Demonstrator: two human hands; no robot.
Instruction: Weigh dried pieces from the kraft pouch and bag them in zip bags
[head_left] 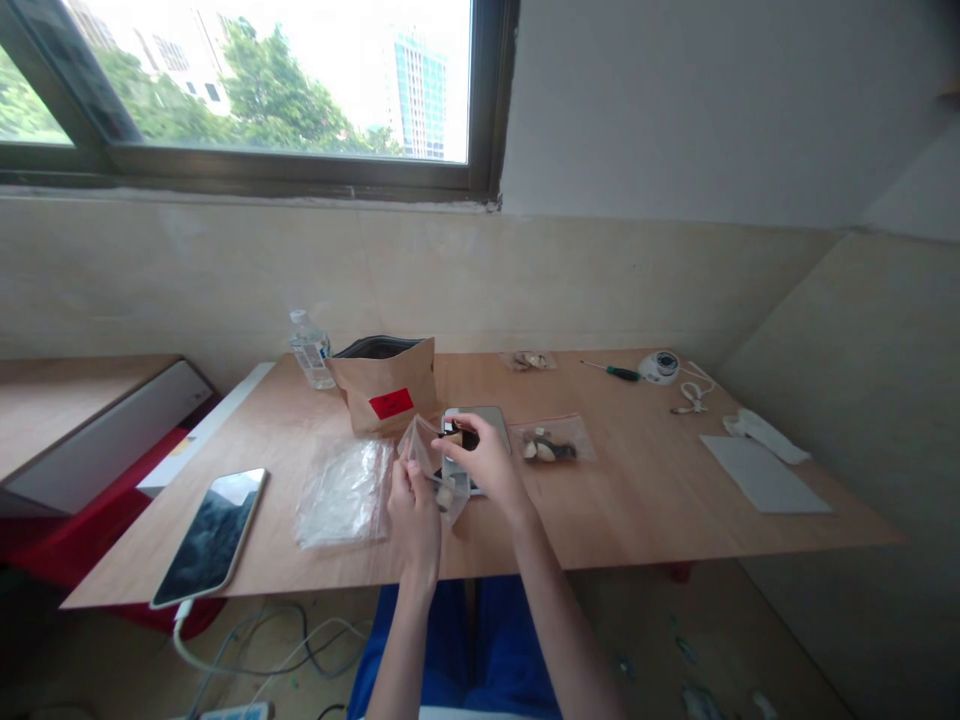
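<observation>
While the left hand (411,525) pinches a clear bag (417,447) near the front edge of the table (660,490), the right hand (486,462) pinches a small black part (457,435) at the bag's mouth, over a grey device (487,418). Toward the left edge lie a second bag (343,495) and a phone (208,535); at the back edge stand a paper bag (384,385) and a water bottle (311,350). Right of the hands lie a parts bag (551,440) and a screwdriver (611,372).

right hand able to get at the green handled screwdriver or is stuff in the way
Likely yes. The right hand is pinching a small dark item, so it must let go first, but only a flat clear bag lies toward the screwdriver, easily passed over.
</observation>
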